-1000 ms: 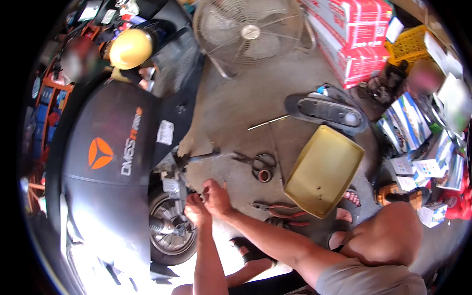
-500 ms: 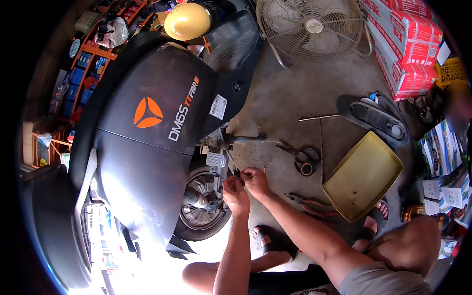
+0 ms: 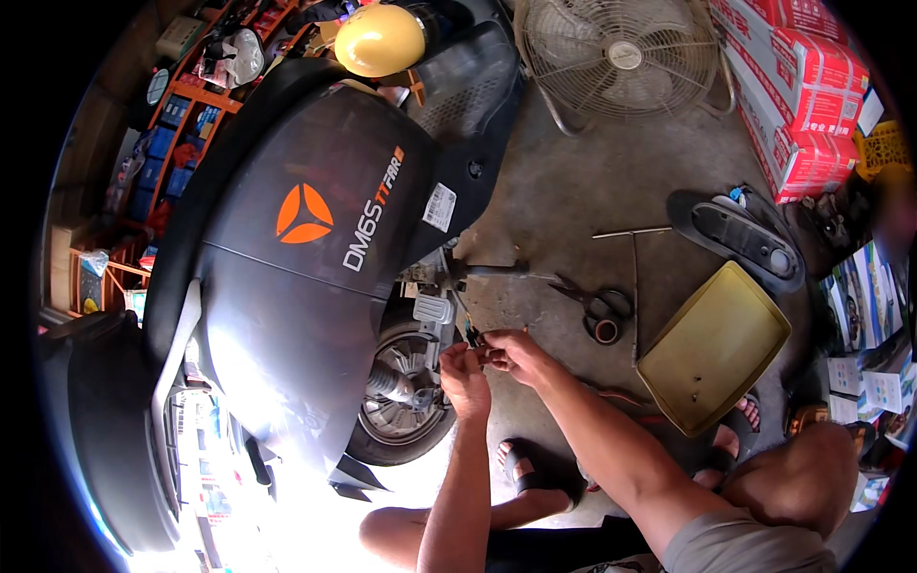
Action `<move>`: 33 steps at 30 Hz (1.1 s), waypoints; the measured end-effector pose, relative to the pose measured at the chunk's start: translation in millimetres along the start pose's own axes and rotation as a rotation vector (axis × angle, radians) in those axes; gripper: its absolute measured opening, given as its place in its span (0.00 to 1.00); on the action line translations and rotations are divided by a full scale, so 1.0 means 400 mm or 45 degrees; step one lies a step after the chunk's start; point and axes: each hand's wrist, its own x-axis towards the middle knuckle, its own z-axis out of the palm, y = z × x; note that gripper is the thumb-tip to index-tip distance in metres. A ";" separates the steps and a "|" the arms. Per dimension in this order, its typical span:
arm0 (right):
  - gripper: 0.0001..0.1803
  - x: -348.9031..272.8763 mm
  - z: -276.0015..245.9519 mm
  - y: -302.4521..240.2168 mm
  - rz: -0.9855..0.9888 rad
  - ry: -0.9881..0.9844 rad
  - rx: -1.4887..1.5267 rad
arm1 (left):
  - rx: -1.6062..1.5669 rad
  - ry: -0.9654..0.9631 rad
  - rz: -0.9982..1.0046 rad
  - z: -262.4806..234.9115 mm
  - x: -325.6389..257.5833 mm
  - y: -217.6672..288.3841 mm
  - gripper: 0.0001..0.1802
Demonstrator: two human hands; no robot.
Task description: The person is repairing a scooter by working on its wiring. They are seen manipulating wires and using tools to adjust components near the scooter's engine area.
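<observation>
Beside the scooter's rear wheel (image 3: 406, 392), my two hands meet at a thin cable (image 3: 462, 304) hanging from under the dark grey body panel (image 3: 296, 248). At its lower end is a small black wire connector (image 3: 472, 334). My right hand (image 3: 516, 353) pinches around the connector from the right. Close against it, my left hand (image 3: 466, 380) has its fingers pressed together; what lies between them is too small to make out. Just above the wheel sits a ribbed footrest (image 3: 433, 308).
Black-handled scissors (image 3: 604, 315), a T-handle wrench (image 3: 634, 286) and a yellow tray (image 3: 712, 349) with small bits lie right of my hands. Pliers (image 3: 616, 393) are partly under my right forearm. A floor fan (image 3: 623, 57) and red-white boxes (image 3: 802, 105) stand farther off.
The whole view has shifted slightly, so the scene sits farther right. My hands remain together at the cable end, with the fingers changed a little. My right forearm covers more of the pliers.
</observation>
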 end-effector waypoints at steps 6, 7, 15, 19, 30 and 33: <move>0.16 0.003 0.038 -0.006 -0.393 0.125 -0.665 | 0.241 -0.014 0.043 0.002 -0.021 0.039 0.11; 0.15 0.000 0.045 -0.006 -0.512 0.191 -0.870 | 0.276 -0.010 0.058 0.001 -0.024 0.043 0.11; 0.11 -0.011 0.051 -0.041 -0.559 0.248 -1.028 | 0.050 -0.055 0.027 -0.016 -0.041 0.042 0.10; 0.10 0.006 0.030 -0.036 -0.471 0.098 -0.816 | 0.001 -0.086 -0.002 -0.029 -0.094 0.028 0.08; 0.08 0.022 0.015 -0.037 -0.290 -0.197 -0.505 | -0.093 -0.228 -0.223 -0.053 -0.239 -0.015 0.07; 0.07 0.019 0.009 -0.039 -0.244 -0.211 -0.481 | -0.118 -0.215 -0.187 -0.055 -0.220 0.003 0.07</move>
